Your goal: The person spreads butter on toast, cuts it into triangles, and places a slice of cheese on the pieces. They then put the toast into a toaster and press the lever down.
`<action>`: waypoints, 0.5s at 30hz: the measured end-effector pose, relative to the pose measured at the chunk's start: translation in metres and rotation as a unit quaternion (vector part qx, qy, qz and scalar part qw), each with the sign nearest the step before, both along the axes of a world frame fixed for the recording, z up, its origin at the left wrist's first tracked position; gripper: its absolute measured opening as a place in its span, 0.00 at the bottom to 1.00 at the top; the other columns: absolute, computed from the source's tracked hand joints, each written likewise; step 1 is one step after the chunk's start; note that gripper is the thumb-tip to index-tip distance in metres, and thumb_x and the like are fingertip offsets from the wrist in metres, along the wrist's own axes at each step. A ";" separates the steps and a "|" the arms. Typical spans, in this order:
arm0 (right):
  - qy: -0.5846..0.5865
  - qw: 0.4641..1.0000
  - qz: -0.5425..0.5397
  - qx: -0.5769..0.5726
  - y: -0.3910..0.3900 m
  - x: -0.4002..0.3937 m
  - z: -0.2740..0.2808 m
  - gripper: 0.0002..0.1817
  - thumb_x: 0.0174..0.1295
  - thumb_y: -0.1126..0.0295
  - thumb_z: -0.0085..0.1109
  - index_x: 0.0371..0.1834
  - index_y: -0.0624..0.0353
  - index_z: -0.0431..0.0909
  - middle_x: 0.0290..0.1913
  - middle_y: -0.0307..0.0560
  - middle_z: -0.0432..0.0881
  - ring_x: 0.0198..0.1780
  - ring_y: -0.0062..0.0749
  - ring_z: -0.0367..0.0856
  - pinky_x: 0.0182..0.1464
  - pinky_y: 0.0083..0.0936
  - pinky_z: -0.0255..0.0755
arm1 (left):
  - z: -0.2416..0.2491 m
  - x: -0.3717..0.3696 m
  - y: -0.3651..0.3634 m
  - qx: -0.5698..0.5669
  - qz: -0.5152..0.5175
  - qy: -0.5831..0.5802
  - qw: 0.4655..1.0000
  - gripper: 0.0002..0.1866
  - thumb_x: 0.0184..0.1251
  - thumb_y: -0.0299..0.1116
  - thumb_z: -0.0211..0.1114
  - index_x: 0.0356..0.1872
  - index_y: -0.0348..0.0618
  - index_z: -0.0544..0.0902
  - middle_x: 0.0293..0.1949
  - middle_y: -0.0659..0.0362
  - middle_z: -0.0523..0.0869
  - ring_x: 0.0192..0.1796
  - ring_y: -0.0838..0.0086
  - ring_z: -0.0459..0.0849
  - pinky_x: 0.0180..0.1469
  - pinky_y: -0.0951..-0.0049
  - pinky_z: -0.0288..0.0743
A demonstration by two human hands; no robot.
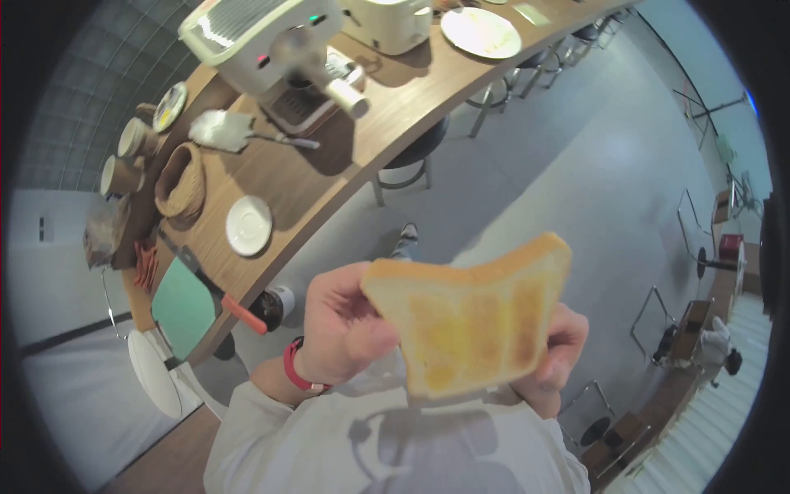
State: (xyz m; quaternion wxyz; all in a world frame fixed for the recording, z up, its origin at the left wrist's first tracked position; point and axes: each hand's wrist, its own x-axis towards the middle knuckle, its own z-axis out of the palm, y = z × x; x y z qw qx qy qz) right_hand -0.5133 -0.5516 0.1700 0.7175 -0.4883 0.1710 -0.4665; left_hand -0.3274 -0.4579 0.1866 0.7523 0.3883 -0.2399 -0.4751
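Observation:
A slice of toasted bread (473, 321) with browned stripes is held up in front of my white top, its face toward the camera. My left hand (350, 325) grips its left edge, thumb on the near face, and a red band circles that wrist. At the slice's lower right edge, my right hand (559, 354) holds it with bent fingers, partly hidden behind the bread. Below and left of the counter's edge, the bread touches nothing but my hands.
The curved wooden counter (329, 185) bears a coffee machine (255, 49), a toaster (387, 25), a large plate (481, 33), a small white plate (248, 226), a woven basket (183, 185), a green board (183, 309) and a knife with a red handle (244, 314). Stools stand beside it.

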 end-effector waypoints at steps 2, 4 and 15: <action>-0.061 0.997 0.040 -0.021 -0.020 -0.015 -0.004 0.22 0.50 0.61 0.78 0.35 0.70 0.81 0.25 0.51 0.82 0.23 0.33 0.74 0.27 0.28 0.64 | -0.002 -0.003 -0.019 -0.015 -0.035 -0.003 0.999 0.18 0.54 0.34 0.76 0.38 0.29 0.82 0.36 0.52 0.88 0.38 0.69 0.85 0.38 0.68 0.79; -0.074 0.996 0.030 -0.049 -0.040 -0.016 -0.001 0.20 0.52 0.62 0.76 0.32 0.69 0.79 0.22 0.47 0.80 0.21 0.30 0.70 0.24 0.26 0.60 | -0.009 -0.006 -0.046 -0.055 -0.050 0.016 0.997 0.21 0.53 0.36 0.77 0.38 0.28 0.82 0.34 0.52 0.87 0.35 0.69 0.83 0.34 0.69 0.77; -0.010 0.994 0.037 -0.104 -0.225 0.014 0.022 0.14 0.56 0.61 0.73 0.33 0.63 0.84 0.32 0.46 0.83 0.34 0.35 0.78 0.39 0.28 0.72 | -0.004 0.037 -0.257 -0.253 -0.229 0.172 0.924 0.15 0.47 0.20 0.67 0.38 0.19 0.80 0.28 0.46 0.83 0.23 0.64 0.76 0.23 0.67 0.66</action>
